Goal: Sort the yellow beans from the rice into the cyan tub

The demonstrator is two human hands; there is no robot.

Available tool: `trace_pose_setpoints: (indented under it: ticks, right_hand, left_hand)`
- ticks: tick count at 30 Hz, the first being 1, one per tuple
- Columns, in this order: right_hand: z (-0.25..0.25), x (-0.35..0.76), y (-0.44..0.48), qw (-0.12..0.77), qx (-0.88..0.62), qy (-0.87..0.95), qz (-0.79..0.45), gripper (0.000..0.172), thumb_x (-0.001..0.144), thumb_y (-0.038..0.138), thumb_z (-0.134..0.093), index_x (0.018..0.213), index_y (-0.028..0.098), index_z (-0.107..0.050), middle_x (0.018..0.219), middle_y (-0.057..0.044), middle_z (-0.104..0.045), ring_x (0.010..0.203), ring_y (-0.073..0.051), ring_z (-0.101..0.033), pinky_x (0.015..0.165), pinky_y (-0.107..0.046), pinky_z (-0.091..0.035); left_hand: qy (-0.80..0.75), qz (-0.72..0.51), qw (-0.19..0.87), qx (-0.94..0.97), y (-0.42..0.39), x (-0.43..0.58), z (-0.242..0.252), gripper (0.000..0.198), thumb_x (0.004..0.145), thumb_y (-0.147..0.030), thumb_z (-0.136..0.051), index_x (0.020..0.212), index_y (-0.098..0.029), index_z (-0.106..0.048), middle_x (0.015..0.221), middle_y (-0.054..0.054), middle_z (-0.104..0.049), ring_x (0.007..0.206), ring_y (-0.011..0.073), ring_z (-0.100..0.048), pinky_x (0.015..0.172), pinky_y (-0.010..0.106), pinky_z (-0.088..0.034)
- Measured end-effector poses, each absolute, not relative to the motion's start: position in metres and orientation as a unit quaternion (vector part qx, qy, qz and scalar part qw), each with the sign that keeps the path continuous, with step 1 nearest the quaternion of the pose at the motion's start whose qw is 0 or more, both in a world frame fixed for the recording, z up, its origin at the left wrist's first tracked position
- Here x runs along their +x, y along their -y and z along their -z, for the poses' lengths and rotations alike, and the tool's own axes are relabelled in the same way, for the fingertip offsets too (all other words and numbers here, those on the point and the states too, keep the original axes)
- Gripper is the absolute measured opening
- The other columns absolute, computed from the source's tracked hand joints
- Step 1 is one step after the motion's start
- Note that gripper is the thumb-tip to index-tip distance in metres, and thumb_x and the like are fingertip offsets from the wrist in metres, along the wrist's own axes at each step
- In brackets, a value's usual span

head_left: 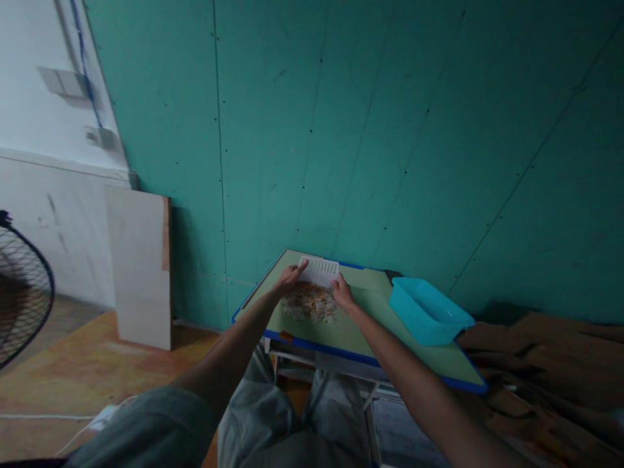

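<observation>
A white slotted plastic basket (319,270) is tipped up on the green table top (370,325) near its far edge. My left hand (291,275) grips the basket's left end and my right hand (342,292) grips its right end. Just in front of the basket, between my hands, lies a heap of mixed white and yellow-brown grains (311,303) on the table. Whether any grains remain inside the basket is hidden.
A turquoise plastic tub (429,311) stands on the table's right side. The table has a blue rim (316,347) and stands against a teal panel wall. A black fan (22,286) is at the left, a board (141,266) leans on the wall, and brown cardboard (550,364) lies at the right.
</observation>
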State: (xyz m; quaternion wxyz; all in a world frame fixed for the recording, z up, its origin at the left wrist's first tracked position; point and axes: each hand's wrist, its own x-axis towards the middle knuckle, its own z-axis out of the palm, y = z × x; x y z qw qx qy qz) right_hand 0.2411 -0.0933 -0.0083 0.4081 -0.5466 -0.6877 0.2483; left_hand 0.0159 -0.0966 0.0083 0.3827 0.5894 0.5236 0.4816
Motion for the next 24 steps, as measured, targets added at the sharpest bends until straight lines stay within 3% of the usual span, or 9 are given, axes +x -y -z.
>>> trace_pose_setpoints:
  ticks: [10, 13, 16, 24]
  right_hand:
    - [0.006, 0.245, 0.084, 0.413, -0.525, 0.697, -0.26, 0.036, 0.099, 0.038, -0.062, 0.128, 0.018, -0.062, 0.128, -0.01, -0.064, 0.108, -0.022, -0.066, 0.091, -0.044, -0.058]
    - [0.009, 0.245, 0.075, 0.435, -0.504, 0.698, -0.263, 0.025, 0.097, 0.037, -0.063, 0.11, 0.017, -0.067, 0.107, -0.007, -0.07, 0.091, -0.018, -0.067, 0.083, -0.038, -0.057]
    - [0.015, 0.247, 0.061, 0.459, -0.467, 0.703, -0.278, 0.021, 0.09, 0.037, -0.06, 0.091, 0.019, -0.071, 0.082, -0.007, -0.071, 0.079, -0.023, -0.065, 0.071, -0.036, -0.054]
    - [0.039, 0.249, 0.031, 0.488, -0.404, 0.7, -0.329, 0.028, 0.08, 0.039, -0.058, 0.098, 0.023, -0.073, 0.077, -0.009, -0.074, 0.083, -0.031, -0.068, 0.071, -0.039, -0.053]
  left_hand:
    - [-0.461, -0.518, 0.416, 0.589, 0.088, 0.014, -0.003, 0.079, 0.064, -0.075, -0.069, 0.103, -0.007, -0.073, 0.1, 0.016, -0.074, 0.086, 0.0265, -0.063, 0.077, 0.036, -0.047]
    - [-0.464, -0.517, 0.409, 0.592, 0.078, 0.006, 0.0, 0.067, 0.066, -0.067, -0.072, 0.093, -0.006, -0.075, 0.094, 0.016, -0.075, 0.084, 0.0264, -0.063, 0.079, 0.038, -0.046]
    - [-0.458, -0.511, 0.425, 0.59, 0.065, 0.0, 0.003, 0.055, 0.067, -0.055, -0.075, 0.098, -0.009, -0.078, 0.104, 0.015, -0.077, 0.09, 0.0275, -0.066, 0.087, 0.039, -0.047]
    - [-0.457, -0.513, 0.444, 0.575, 0.051, -0.003, 0.004, 0.044, 0.072, -0.043, -0.073, 0.103, -0.012, -0.078, 0.112, 0.013, -0.077, 0.097, 0.0297, -0.068, 0.089, 0.04, -0.049]
